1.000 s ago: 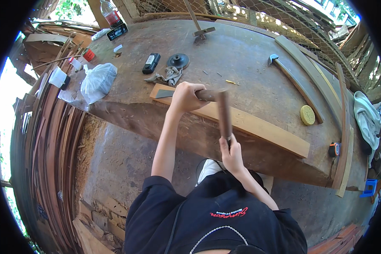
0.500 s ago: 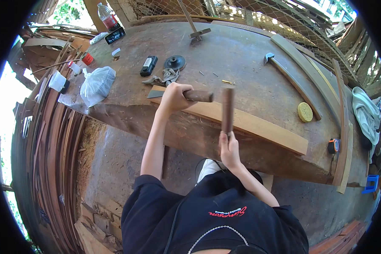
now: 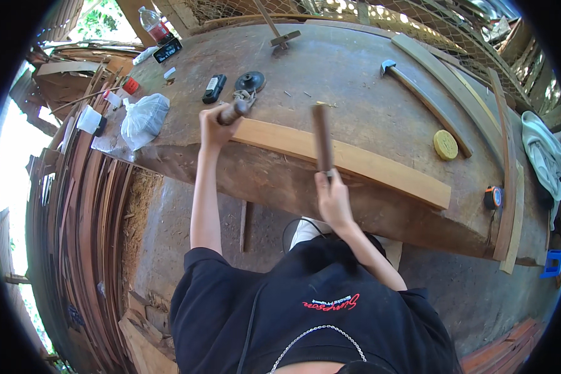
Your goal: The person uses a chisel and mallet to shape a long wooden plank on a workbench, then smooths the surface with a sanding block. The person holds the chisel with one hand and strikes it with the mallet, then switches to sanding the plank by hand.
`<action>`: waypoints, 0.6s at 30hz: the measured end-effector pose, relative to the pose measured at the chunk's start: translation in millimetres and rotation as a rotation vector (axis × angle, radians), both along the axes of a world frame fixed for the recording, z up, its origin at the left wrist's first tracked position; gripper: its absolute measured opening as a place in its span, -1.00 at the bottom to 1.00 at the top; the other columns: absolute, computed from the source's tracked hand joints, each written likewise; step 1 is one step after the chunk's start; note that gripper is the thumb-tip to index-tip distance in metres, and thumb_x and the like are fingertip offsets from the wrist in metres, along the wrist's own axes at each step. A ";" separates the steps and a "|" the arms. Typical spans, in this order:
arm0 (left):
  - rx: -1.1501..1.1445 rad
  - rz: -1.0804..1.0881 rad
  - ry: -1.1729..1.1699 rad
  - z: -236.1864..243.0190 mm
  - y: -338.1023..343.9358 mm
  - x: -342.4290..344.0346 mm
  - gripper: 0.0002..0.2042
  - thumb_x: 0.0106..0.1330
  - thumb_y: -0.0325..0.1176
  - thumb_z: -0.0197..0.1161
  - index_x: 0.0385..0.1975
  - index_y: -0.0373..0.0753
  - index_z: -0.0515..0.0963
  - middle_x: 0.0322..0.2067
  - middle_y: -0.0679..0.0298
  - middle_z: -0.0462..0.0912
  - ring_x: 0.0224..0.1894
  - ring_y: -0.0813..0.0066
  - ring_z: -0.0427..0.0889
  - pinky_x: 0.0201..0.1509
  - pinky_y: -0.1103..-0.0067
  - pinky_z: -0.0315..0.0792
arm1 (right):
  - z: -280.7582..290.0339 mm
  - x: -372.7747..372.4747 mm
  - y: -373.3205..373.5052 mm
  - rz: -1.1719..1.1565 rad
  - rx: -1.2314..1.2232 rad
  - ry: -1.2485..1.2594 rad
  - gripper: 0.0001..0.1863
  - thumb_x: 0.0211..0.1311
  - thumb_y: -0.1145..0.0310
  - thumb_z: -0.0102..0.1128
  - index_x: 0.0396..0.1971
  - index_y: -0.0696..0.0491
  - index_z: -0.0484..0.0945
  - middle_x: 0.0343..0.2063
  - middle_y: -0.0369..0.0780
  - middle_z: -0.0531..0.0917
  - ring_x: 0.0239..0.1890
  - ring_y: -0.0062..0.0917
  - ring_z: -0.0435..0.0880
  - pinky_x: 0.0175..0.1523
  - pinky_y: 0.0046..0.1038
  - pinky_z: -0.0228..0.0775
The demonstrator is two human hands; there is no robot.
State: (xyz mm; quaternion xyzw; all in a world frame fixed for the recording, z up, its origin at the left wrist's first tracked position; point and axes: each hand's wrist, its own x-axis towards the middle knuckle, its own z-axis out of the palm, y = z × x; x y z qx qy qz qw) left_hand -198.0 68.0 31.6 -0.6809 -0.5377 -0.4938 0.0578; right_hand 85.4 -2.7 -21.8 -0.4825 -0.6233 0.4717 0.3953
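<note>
One dark handle (image 3: 232,113) sits in the closed left hand (image 3: 213,129) by the left end of a plank (image 3: 349,161) on the worktop (image 3: 343,59), while the right hand (image 3: 335,202) grips the narrow lower end of a brown club (image 3: 322,138), likely stiff, top-heavy and best held there.

Woodworking workshop: worn bench (image 3: 349,81) bears timber board (image 3: 371,164), centre; hammer (image 3: 427,106), upper right; tape measure (image 3: 493,197), right. Long planks (image 3: 84,243) stacked, left of frame; sawdust (image 3: 142,202) alongside.
</note>
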 end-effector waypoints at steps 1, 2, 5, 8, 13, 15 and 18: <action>0.001 0.052 0.042 4.4 -4.8 -2.7 -0.83 -0.18 -0.47 0.34 -0.54 -0.33 0.58 -0.73 0.22 0.49 -0.64 0.68 0.43 -0.50 0.62 0.36 | -1.3 17.9 0.8 -0.063 0.123 0.026 -0.57 0.30 0.10 -0.11 -0.21 0.25 0.37 -0.73 0.01 0.45 -0.67 -0.25 0.49 -0.50 -0.29 0.26; 0.010 0.049 0.080 11.4 -8.3 7.7 -0.85 -0.17 -0.48 0.34 -0.56 -0.33 0.56 -0.74 0.25 0.48 -0.64 0.69 0.42 -0.51 0.63 0.36 | -3.3 39.4 1.0 -0.127 0.119 -0.013 -0.55 0.30 0.09 -0.10 -0.23 0.26 0.39 -0.71 0.01 0.45 -0.68 -0.30 0.45 -0.50 -0.31 0.26; 0.047 -0.031 0.074 44.0 -21.6 56.9 -0.90 -0.13 -0.50 0.33 -0.65 -0.33 0.52 -0.76 0.33 0.45 -0.66 0.71 0.39 -0.54 0.67 0.33 | 1.3 103.3 -3.5 -0.283 -0.046 0.076 -0.62 0.33 0.14 -0.11 -0.22 0.22 0.39 -0.76 -0.31 0.37 -0.73 -0.64 0.30 -0.62 -0.52 0.12; 0.039 -0.418 -0.071 55.5 -30.0 162.1 -0.91 -0.16 -0.51 0.30 -0.61 -0.20 0.56 -0.67 0.32 0.56 -0.60 0.67 0.53 -0.54 0.68 0.38 | 11.1 153.2 -17.1 -0.541 -0.026 0.134 -0.67 0.34 0.14 -0.14 -0.27 0.15 0.35 -0.75 -0.44 0.25 -0.74 -0.80 0.19 -0.69 -0.64 0.00; 0.031 -0.948 0.246 22.0 -48.8 315.4 -0.76 -0.27 -0.32 0.31 -0.49 -0.04 0.53 -0.69 0.41 0.51 -0.62 0.41 0.56 -0.56 0.54 0.42 | 14.0 216.8 -45.2 -0.839 -0.003 0.211 -0.69 0.33 0.10 -0.11 -0.27 0.09 0.28 -0.72 -0.46 0.19 -0.71 -0.84 0.13 -0.68 -0.69 -0.06; -0.016 -1.059 0.196 11.5 -56.8 367.0 -0.75 -0.26 -0.29 0.32 -0.49 -0.04 0.50 -0.71 0.39 0.48 -0.65 0.40 0.54 -0.60 0.52 0.39 | 8.7 241.3 -53.2 -0.936 0.051 0.175 -0.69 0.31 0.10 -0.06 -0.34 0.07 0.29 -0.68 -0.47 0.19 -0.67 -0.83 0.15 -0.63 -0.68 -0.03; 0.012 -1.159 0.169 16.0 -68.4 432.4 -0.80 -0.21 -0.24 0.29 -0.60 -0.13 0.46 -0.74 0.32 0.48 -0.68 0.34 0.54 -0.62 0.50 0.39 | -17.3 287.0 -67.6 -1.133 0.243 0.100 -0.69 0.31 0.08 -0.09 -0.40 0.05 0.29 -0.65 -0.48 0.18 -0.63 -0.78 0.19 -0.57 -0.67 0.02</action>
